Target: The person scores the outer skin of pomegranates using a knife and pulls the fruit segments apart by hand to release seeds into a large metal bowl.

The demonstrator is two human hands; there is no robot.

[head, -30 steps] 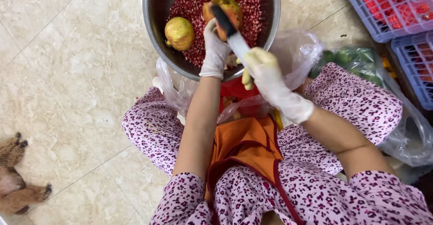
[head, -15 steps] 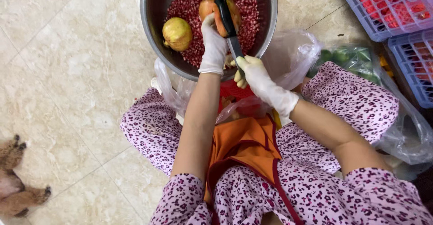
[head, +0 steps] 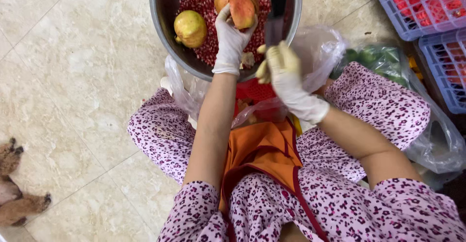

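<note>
Two gloved hands: pomegranate (head: 238,4), knife (head: 276,14).

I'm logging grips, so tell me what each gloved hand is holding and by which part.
The left hand grips the cut pomegranate from below, over the metal bowl. The right hand holds a knife by one end, too motion-blurred to tell which.

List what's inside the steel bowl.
The round steel bowl holds a bed of red pomegranate seeds, one whole yellowish pomegranate, and a cut pomegranate gripped by the gloved left hand. The bowl's far side lies out of frame.
</note>
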